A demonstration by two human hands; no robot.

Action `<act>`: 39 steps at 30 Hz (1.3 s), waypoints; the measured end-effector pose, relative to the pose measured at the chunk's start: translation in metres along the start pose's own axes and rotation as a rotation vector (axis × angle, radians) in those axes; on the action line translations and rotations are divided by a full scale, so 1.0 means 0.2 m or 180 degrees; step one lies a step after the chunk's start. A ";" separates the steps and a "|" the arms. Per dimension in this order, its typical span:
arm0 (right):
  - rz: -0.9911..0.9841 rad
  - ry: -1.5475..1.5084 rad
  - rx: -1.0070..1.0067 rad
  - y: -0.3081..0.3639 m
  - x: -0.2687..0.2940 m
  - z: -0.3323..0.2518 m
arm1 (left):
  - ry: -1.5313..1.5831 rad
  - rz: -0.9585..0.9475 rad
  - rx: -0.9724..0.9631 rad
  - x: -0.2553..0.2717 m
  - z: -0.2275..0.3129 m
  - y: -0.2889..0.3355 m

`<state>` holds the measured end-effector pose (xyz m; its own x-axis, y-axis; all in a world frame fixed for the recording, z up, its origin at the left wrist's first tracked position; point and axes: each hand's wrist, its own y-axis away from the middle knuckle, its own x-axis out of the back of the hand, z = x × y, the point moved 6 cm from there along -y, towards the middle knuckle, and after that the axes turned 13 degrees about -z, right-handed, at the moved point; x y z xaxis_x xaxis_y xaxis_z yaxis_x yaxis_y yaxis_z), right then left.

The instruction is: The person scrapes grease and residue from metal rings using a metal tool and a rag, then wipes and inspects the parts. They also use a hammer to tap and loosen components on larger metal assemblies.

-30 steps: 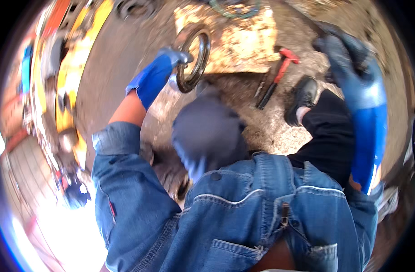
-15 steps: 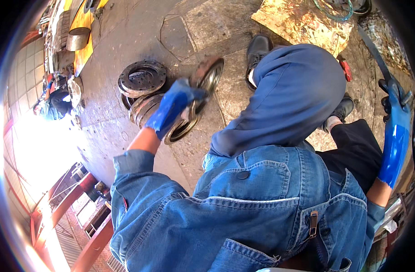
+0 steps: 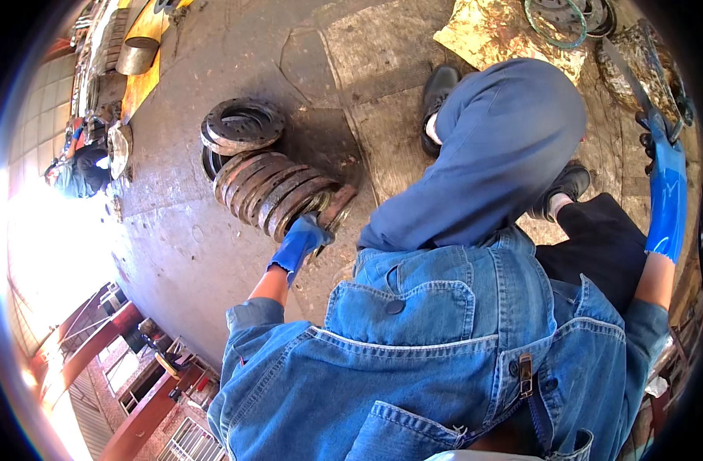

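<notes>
My left hand (image 3: 308,233), in a blue rubber glove, grips the edge of a rusty metal ring (image 3: 337,207). That ring stands tilted at the near right end of a leaning row of similar rings (image 3: 263,188). At the far end of the row, a dark flange with bolt holes (image 3: 248,123) lies on top. Out at the right, my right hand (image 3: 662,142), also gloved in blue, is closed round a long flat metal bar (image 3: 626,73) that points away from me. My fingers partly hide its held end.
Stained floor sheets (image 3: 390,69) lie under the rings and my shoes. Far right are a yellowish crumpled sheet (image 3: 493,31), a thin greenish ring (image 3: 555,23) and a round dirty container (image 3: 658,69). A person (image 3: 86,169) is at the far left, near a short pipe piece (image 3: 136,55).
My left hand has brought the ring down and nearer, from raised above the row to its near end. The right hand still holds the bar and has shifted slightly.
</notes>
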<state>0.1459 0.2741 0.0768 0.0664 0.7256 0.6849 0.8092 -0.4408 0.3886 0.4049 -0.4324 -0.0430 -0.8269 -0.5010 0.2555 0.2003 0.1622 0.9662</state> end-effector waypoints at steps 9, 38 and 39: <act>-0.0236 -0.0238 -0.0078 0.03 -0.05 -0.01 | -0.0544 0.0474 -0.0430 -0.07 -0.29 -0.25; -0.0280 -0.5363 0.0749 0.24 0.34 0.01 | -0.1479 0.3318 -0.1160 1.23 0.82 0.45; -0.0215 -0.5496 0.0630 0.25 0.33 -0.01 | -0.1575 0.3422 -0.1421 1.34 0.96 0.48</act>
<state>0.1894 0.2990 0.1437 0.4205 0.4788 -0.7706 0.8811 -0.4182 0.2209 0.1017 -0.3888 0.1120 -0.2254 0.0915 0.9700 0.9711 -0.0598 0.2313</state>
